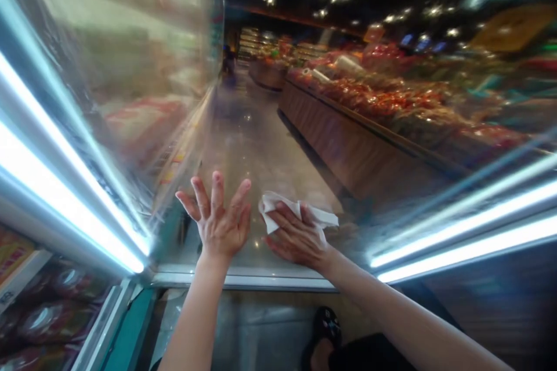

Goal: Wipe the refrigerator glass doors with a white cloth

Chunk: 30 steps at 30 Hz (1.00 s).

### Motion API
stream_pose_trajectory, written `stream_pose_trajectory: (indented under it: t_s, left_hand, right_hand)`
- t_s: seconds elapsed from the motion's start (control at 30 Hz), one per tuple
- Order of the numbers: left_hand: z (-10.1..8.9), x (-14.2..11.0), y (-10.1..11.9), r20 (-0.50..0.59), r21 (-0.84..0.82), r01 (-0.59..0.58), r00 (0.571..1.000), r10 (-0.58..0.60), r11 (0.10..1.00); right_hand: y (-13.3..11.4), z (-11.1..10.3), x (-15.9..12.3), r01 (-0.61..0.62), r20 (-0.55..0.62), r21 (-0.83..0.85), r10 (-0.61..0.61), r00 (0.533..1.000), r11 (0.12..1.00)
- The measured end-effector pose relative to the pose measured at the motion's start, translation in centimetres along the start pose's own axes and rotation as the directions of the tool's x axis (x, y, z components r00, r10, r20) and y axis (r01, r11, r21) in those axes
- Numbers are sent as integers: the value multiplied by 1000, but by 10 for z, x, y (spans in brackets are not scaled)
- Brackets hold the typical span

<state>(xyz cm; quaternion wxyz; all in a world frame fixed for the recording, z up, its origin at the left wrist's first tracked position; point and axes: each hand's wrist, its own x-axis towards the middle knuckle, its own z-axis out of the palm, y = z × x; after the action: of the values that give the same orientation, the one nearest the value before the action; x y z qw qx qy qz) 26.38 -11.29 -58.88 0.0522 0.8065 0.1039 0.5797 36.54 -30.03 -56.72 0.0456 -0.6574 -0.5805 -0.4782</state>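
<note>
A pane of glass [256, 243], looking like a cooler door with a pale bottom frame [270, 279], is right in front of me. My left hand [221, 229] lies flat on it or just before it, fingers spread, with nothing in it. To its right, my right hand [296, 237] holds a folded white wipe [324, 218] against the glass. Whether the wipe is paper or cloth I cannot tell. Part of it is hidden under the fingers.
Bright light tubes [470, 232] run along the right, and another bright tube [69, 197] along the left. Packaged goods [47, 322] sit on a shelf at lower left. Beyond the glass are an aisle floor [248, 127] and a wood-sided display [339, 133]. A black shoe [326, 327] shows below.
</note>
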Motion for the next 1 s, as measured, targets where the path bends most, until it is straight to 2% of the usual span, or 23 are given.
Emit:
stream_pose_trajectory:
  t_s: [0.03,0.1,0.17,0.2,0.23,0.33,0.37,0.4,0.47,0.5,0.53,0.6,0.67,0.7,0.77,0.83,0.87,0.93,1.0]
  left_hand:
    - [0,-2,0,21,-9,22,1000,-22,1000]
    - [0,-4,2,59,-23,64,996,-63,998]
    - [-1,-4,5,72,-23,92,993,-90,995]
    - [0,-2,6,70,-19,101,993,-100,995]
    - [0,0,8,64,-15,108,992,-107,994]
    - [2,7,9,42,-17,110,993,-109,994]
    - [2,9,10,33,-21,108,994,-107,994]
    - [3,11,10,24,-24,107,994,-107,994]
    - [5,13,13,20,-28,94,995,-94,995]
    - [6,14,16,25,-30,79,997,-78,996]
    - [7,14,20,35,-34,58,998,-57,998]
    - [10,14,30,67,-39,-2,998,4,999]
    - [12,15,40,84,-28,-69,994,71,997]
    - [12,15,45,84,-15,-97,992,98,995]
    - [13,16,51,74,8,-137,988,136,991]
    - [13,17,54,66,13,-142,988,141,990]
    - [13,17,55,64,13,-139,988,138,990]
    - [14,18,54,54,18,-138,989,137,990]
    - [15,18,53,43,31,-144,989,143,989]
  right_hand:
    - [3,-1,0,9,-3,-2,-9,1000,1000]
    - [13,-7,2,-134,-24,-40,134,991,990]
    - [22,-14,2,-294,-49,-66,291,955,953]
    - [26,-16,0,-305,-53,-59,302,952,950]
    - [29,-17,-3,-257,-51,-39,255,966,966]
    - [38,-19,-16,-4,-43,22,5,999,1000]
    - [42,-21,-20,3,-41,21,-2,999,1000]
    - [47,-23,-23,-52,-43,10,52,998,999]
    - [54,-27,-27,-247,-48,-12,246,968,969]
    - [56,-27,-28,-306,-47,-12,305,951,952]
    - [55,-27,-29,-306,-42,-2,306,951,952]
    - [52,-25,-31,-158,-25,32,159,987,987]
    - [50,-22,-32,8,-20,48,-7,1000,999]
    - [51,-22,-32,22,-21,40,-21,1000,999]
    - [55,-25,-30,-114,-20,-14,114,993,993]
    - [60,-29,-30,-269,-28,-63,268,963,961]
    - [62,-29,-30,-275,-28,-66,274,961,959]
    - [62,-29,-34,-135,-20,-27,135,991,990]
    - [63,-28,-40,23,-15,7,-22,1000,1000]
